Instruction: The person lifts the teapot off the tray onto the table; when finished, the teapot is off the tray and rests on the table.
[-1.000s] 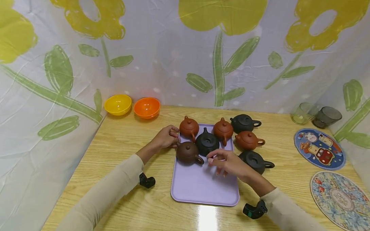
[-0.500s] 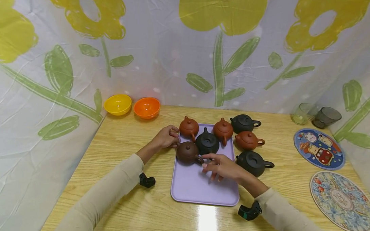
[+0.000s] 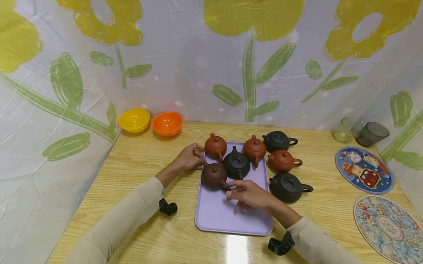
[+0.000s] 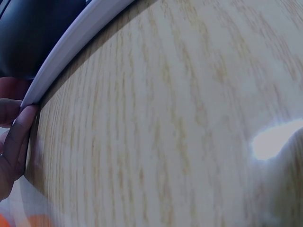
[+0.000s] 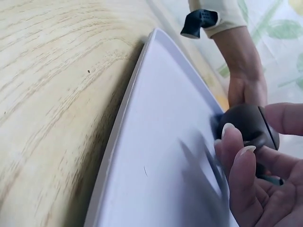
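Note:
A dark brown teapot (image 3: 214, 176) sits near the left edge of the lilac tray (image 3: 233, 222), spout left and handle toward the right. My left hand (image 3: 189, 157) is at its spout with curled fingers; in the left wrist view the fingertips (image 4: 28, 113) are right at the tray's rim. From the right, my right hand (image 3: 249, 194) pinches the teapot's handle between thumb and index finger, the other fingers hanging over the tray. Behind the brown teapot, a black teapot (image 3: 236, 165) and two reddish-brown teapots, one left (image 3: 215, 146) and one right (image 3: 255, 149), share the tray.
Right of the tray stand a black teapot (image 3: 278, 141), a reddish-brown teapot (image 3: 282, 161) and another black teapot (image 3: 286, 188). Yellow (image 3: 134, 120) and orange (image 3: 167, 124) bowls are at the back left. Far right are glasses (image 3: 373, 133) and two round mats (image 3: 391, 230).
My right hand has moved left and toward me, from over the tray to the brown teapot's handle. The brown teapot has shifted very slightly toward me. My left hand has stayed in place.

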The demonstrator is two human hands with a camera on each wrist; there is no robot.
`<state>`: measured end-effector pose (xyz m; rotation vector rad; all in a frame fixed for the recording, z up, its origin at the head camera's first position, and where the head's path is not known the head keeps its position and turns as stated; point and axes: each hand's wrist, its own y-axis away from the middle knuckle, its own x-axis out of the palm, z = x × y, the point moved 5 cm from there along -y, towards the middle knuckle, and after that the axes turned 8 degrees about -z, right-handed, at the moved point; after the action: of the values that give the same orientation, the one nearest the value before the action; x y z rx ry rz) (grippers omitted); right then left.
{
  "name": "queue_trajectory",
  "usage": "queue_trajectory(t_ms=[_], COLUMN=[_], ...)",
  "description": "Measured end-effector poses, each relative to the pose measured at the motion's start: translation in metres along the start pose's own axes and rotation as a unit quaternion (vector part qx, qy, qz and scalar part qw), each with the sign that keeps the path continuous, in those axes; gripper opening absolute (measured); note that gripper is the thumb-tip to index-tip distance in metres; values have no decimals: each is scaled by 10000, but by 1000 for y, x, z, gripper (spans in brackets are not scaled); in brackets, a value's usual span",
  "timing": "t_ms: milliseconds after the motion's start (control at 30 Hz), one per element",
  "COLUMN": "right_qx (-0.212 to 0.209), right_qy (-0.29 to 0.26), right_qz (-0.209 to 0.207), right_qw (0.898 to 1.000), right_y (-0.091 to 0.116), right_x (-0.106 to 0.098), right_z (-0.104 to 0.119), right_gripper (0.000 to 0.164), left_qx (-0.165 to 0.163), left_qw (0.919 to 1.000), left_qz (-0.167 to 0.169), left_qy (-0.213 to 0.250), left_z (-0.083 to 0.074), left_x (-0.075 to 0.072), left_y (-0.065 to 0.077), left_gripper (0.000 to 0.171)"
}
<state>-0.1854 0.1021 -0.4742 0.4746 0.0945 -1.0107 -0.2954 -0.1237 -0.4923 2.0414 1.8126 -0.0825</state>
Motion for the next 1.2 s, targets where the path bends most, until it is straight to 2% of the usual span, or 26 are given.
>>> queue_trajectory(t_ms=[533, 967, 1200], right_qx=[186, 54, 11], right_qy=[-67, -173, -366], right_qz=[-322, -433, -626], right_qw=[9993, 9989, 9974], right_y=[-8, -7, -7], right_x=[8, 17, 20], right_z=[1, 5, 6], right_gripper=[33, 34, 44], left_qx=[-8, 68, 20], left_qw=[10000, 10000, 10000], left_qz=[-59, -50, -79], left_qy=[-40, 40, 42], left_z=[1, 0, 0], left_x=[0, 0, 0], left_y=[1, 2, 2], left_gripper=[46, 47, 47])
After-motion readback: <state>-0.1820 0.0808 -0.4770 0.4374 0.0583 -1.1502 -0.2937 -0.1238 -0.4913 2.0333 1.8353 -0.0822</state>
